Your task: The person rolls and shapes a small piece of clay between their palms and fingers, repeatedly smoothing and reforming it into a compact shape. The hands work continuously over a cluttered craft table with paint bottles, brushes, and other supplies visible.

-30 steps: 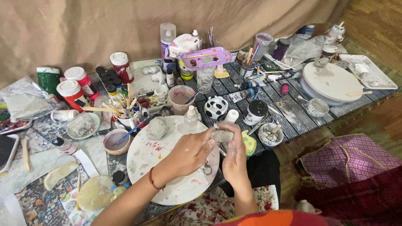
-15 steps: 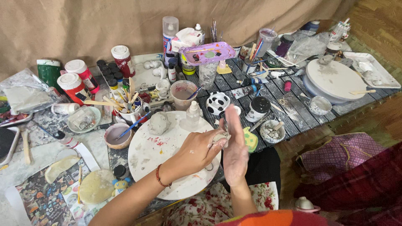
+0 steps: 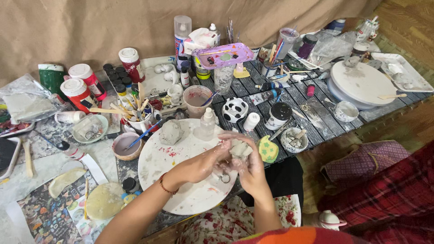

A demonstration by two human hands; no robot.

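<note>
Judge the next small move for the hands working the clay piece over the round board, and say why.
Probably keep pinching and turning the clay piece in place. Both the left hand and the right hand cup it above the round white board, fingers smeared with clay, and its form looks rough and unfinished. The larger clay lump lies apart on the board, so nothing calls for setting the piece down yet.

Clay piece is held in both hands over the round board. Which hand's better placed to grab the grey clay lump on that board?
Left, probably. The left hand lies on the same side as the grey clay lump; the right hand cradles the clay piece from beneath and would have to cross over.
</note>
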